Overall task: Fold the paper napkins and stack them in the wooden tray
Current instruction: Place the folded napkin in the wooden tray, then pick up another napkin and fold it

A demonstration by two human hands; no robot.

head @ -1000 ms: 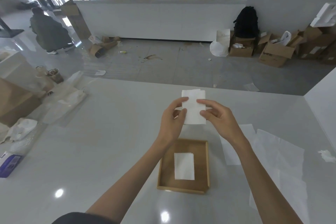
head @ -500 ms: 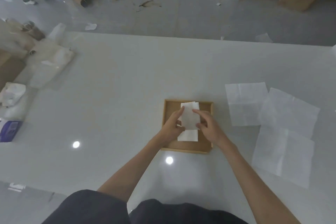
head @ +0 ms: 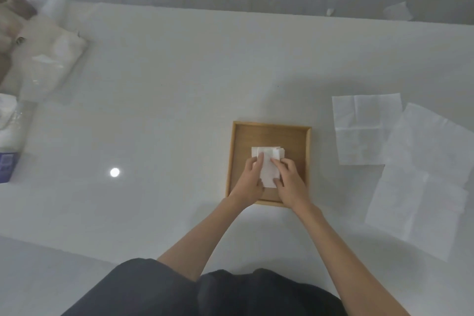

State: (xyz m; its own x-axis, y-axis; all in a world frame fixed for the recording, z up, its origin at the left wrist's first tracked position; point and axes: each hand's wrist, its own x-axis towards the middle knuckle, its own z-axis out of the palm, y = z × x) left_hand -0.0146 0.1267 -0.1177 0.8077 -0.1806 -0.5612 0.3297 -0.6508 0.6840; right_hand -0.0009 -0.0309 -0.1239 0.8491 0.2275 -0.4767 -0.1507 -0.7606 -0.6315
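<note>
Folded paper napkin (head: 269,170) lies inside the wooden tray (head: 271,127), set over another folded napkin (head: 280,152) whose edges show at its far end, slightly out of line. Left hand (head: 250,182) grips the top napkin's left edge, index finger laid on its surface; right hand (head: 289,182) pinches the right edge between thumb and fingers. Tray sits flat on the white table (head: 159,100). To its right, apart from it, lie three unfolded napkins (head: 366,128), overlapping one another. At the table's left edge: a clear plastic bag (head: 48,59) and a purple pack (head: 6,165), contents indistinct.
</note>
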